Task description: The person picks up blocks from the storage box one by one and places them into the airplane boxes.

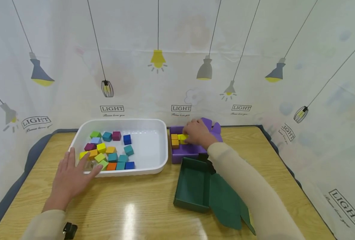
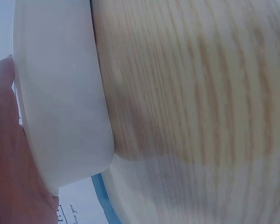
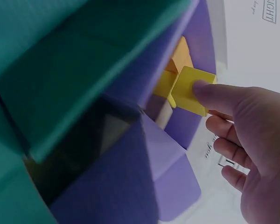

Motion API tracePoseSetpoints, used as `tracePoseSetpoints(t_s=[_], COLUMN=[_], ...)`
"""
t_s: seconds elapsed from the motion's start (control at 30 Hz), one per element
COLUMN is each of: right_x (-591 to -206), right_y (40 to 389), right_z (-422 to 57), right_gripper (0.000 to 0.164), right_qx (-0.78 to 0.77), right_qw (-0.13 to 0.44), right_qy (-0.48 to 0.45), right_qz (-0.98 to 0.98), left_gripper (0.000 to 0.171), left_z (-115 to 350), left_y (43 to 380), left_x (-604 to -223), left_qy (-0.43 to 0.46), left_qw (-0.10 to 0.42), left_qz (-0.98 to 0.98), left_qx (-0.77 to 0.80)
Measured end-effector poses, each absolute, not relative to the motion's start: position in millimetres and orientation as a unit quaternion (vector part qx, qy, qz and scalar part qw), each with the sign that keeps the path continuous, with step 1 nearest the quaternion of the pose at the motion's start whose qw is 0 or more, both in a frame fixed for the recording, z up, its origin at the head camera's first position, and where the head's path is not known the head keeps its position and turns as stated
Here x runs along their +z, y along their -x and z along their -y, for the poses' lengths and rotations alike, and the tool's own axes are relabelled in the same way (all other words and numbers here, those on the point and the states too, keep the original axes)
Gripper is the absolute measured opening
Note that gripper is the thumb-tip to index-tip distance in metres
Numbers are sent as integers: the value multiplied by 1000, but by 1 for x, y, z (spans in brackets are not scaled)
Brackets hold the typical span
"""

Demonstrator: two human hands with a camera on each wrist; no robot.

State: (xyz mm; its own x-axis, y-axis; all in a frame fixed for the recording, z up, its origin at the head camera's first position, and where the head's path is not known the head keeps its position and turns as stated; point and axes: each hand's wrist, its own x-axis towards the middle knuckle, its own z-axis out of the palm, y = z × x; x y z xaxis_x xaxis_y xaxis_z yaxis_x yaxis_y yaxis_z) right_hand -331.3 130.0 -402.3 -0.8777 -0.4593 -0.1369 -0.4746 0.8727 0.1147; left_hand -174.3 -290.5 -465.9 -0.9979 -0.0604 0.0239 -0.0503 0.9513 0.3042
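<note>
Between thumb and fingers, my right hand [image 1: 196, 133] pinches a yellow cube [image 3: 184, 91] inside the purple box [image 1: 184, 158]. Orange cubes [image 1: 175, 142] sit along that box's left wall, with another yellow cube [image 1: 181, 139] beside them. My left hand [image 1: 71, 178] lies with spread fingers over the front left corner of the white tray [image 1: 150, 146]. Its fingertips are close to the colored cubes [image 1: 113, 157] there, and it grips none of them. In the left wrist view, part of the left hand [image 2: 14, 154] shows along the tray's outer side.
An open dark green box [image 1: 192, 180] stands in front of the purple one, its lid [image 1: 225, 196] folded out to the right under my right forearm. Both boxes rest on the wooden table [image 1: 147, 213]. A curtain printed with lamps [image 1: 177, 83] hangs behind the table.
</note>
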Motion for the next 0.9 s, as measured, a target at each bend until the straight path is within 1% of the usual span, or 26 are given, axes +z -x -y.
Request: tracePoseSetpoints(t_s=[0.2,0.53,0.9], right_x=[-416,-428,-436], right_y=[330,335,336], right_z=[-124,-119,-119], right_gripper=[34,34,33], right_qx=[91,94,86], right_qw=[58,58,42], right_qy=[248,226,226], right_qz=[-963,-968,-969], left_gripper=[95,93,93], left_z=[291,290,290], left_y=[174,174,173], left_x=[-467,-466,-465], left_qy=[-30,-26,-29], left_qw=[16,18,20], left_qz=[987,988,988], left_qx=[-155,-153,-154])
